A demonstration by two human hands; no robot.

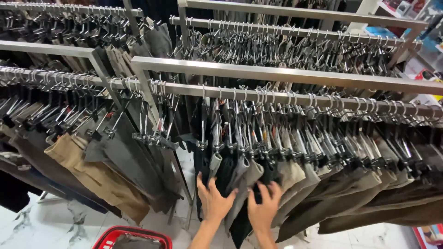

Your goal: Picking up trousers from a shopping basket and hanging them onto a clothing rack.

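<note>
A long metal clothes rail (295, 97) runs across the view, packed with trousers hung on clip hangers. My left hand (213, 199) presses flat against dark trousers (224, 171) near the rail's left end, fingers spread. My right hand (265, 206) is just beside it, fingers apart, touching the grey and beige trousers (251, 177) and parting them from the dark ones. Neither hand closes around anything.
A second rail (55, 78) at left carries more trousers, tan and grey ones (94, 173) slanting down. Further rails (286, 30) stand behind. A red shopping basket (134, 238) sits on the white marble floor (41, 226) below my left arm.
</note>
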